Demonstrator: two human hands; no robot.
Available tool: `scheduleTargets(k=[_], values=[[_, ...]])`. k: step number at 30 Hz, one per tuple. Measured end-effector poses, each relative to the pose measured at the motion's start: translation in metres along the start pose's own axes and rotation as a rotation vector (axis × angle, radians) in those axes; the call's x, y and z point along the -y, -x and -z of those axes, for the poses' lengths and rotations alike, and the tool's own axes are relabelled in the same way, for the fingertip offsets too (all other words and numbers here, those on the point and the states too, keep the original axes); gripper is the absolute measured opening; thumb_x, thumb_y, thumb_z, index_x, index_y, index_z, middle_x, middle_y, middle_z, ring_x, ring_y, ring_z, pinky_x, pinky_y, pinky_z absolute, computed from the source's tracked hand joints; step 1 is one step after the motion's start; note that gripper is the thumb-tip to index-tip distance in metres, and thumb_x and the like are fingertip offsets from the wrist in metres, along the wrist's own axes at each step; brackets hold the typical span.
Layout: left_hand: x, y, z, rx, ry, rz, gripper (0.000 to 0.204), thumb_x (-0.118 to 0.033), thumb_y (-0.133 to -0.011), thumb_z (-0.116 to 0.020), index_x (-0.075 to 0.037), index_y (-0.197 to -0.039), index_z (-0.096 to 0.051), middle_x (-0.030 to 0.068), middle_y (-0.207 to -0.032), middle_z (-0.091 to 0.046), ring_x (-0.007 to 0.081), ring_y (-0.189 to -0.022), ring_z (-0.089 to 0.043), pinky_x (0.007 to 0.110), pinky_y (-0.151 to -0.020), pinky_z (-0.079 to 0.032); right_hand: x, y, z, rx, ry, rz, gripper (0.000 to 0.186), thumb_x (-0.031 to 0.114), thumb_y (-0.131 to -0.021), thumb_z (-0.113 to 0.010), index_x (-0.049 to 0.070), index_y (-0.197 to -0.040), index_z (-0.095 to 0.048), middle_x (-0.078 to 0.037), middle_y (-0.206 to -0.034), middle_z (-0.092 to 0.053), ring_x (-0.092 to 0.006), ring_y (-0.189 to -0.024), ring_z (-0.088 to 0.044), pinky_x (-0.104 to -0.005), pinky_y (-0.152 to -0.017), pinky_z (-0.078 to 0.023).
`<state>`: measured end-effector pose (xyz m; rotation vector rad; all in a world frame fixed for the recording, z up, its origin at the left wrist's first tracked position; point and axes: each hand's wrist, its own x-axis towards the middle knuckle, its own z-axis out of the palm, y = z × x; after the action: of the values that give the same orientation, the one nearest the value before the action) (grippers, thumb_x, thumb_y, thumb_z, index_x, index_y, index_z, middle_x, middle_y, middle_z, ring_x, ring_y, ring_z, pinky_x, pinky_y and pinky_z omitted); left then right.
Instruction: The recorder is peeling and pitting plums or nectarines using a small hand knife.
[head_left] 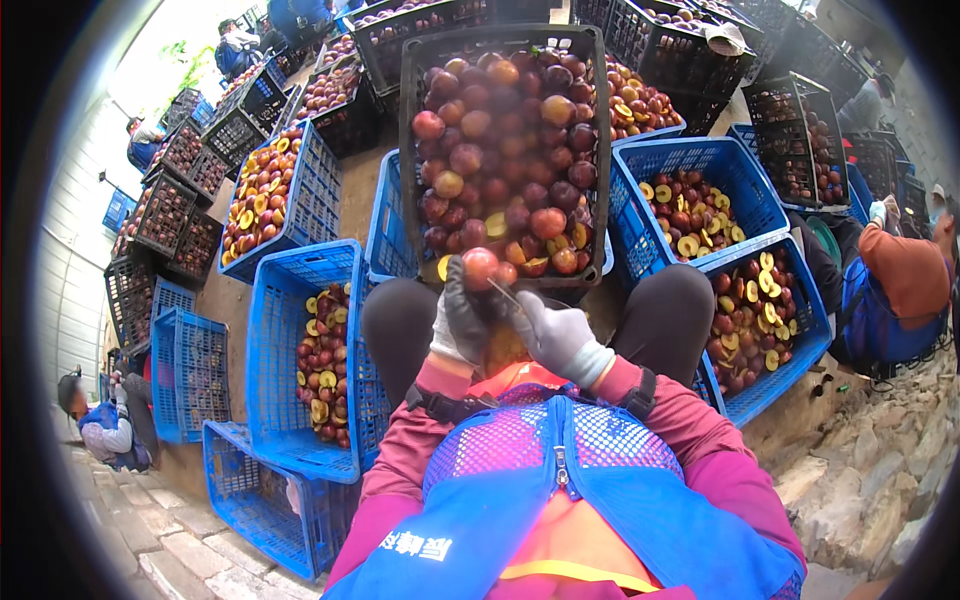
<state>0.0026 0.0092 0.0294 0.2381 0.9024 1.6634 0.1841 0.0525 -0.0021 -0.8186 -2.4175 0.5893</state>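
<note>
My left hand (460, 315), in a glove with dark fingers, is closed around a red plum (479, 268) at the near edge of a black crate (406, 130). In my grey-gloved right hand (562, 335) is a small knife (503, 291), its thin blade pointing up and left against the plum's lower side. Whole red plums (465, 158) fill the black crate, with several cut pieces near its front. A cut yellow half (443, 267) lies just left of my left hand. Whether the blade has entered the fruit I cannot tell.
Blue crates with halved plums stand left (256, 370) and right (822, 330) of my knees, and further right (700, 150). Stacked black crates (690, 60) of plums rise behind. A person in an orange-brown top (905, 265) sits at right; another (105, 425) is at far left.
</note>
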Motion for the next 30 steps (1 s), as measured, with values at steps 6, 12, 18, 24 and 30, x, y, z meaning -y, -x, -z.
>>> scheduleTargets(k=[6,12,18,24,30], values=[[-0.016,-0.005,0.007,-0.007,-0.186,0.142,0.048,-0.050,-0.117,-0.054,-0.005,-0.132,-0.066,0.0089,-0.114,-0.075,0.0224,-0.102,-0.072,0.036,-0.095,-0.059,-0.002,0.006,0.006,0.057,0.003,-0.054,0.026,0.027,-0.109,-0.066,0.007,-0.125,-0.062,-0.018,-0.068,-0.068,-0.0405,-0.057,-0.069,-0.0526,-0.051,-0.053],[0.013,-0.009,0.004,0.007,-0.843,-0.494,0.063,-0.060,-0.101,-0.076,-0.007,-0.134,-0.067,0.0047,-0.108,-0.073,0.0143,-0.089,-0.068,0.034,-0.079,-0.058,-0.004,-0.005,0.007,0.007,0.014,-0.024,0.030,0.027,-0.108,-0.066,0.006,-0.129,-0.061,-0.017,-0.069,-0.069,-0.0397,-0.056,-0.069,-0.0519,-0.051,-0.053],[-0.003,-0.004,0.000,-0.036,-0.106,0.198,0.048,-0.069,-0.106,-0.064,-0.021,-0.099,-0.065,-0.0065,-0.064,-0.047,0.0112,-0.048,-0.045,0.032,-0.046,-0.036,-0.022,0.002,0.013,0.033,0.170,0.079,0.059,0.026,-0.104,-0.070,-0.001,-0.154,-0.054,-0.015,-0.086,-0.077,-0.0353,-0.058,-0.071,-0.0484,-0.053,-0.055],[-0.017,-0.009,0.006,-0.004,0.245,0.348,0.059,-0.076,-0.106,-0.056,-0.018,-0.102,-0.063,-0.0069,-0.061,-0.040,0.0118,-0.047,-0.038,0.034,-0.050,-0.036,-0.042,0.025,0.019,0.050,0.164,0.024,0.062,0.025,-0.103,-0.071,-0.004,-0.155,-0.054,-0.016,-0.090,-0.077,-0.0358,-0.063,-0.073,-0.0469,-0.058,-0.059],[-0.005,0.010,-0.019,0.163,-0.312,0.032,0.050,-0.058,-0.108,-0.068,-0.011,-0.125,-0.073,0.0000,-0.095,-0.070,0.0112,-0.081,-0.062,0.032,-0.074,-0.052,-0.010,-0.027,0.054,-0.061,-0.880,-0.617,0.042,0.037,-0.108,-0.074,0.002,-0.131,-0.074,-0.008,-0.096,-0.079,-0.0107,-0.074,-0.069,-0.0303,-0.064,-0.055]])
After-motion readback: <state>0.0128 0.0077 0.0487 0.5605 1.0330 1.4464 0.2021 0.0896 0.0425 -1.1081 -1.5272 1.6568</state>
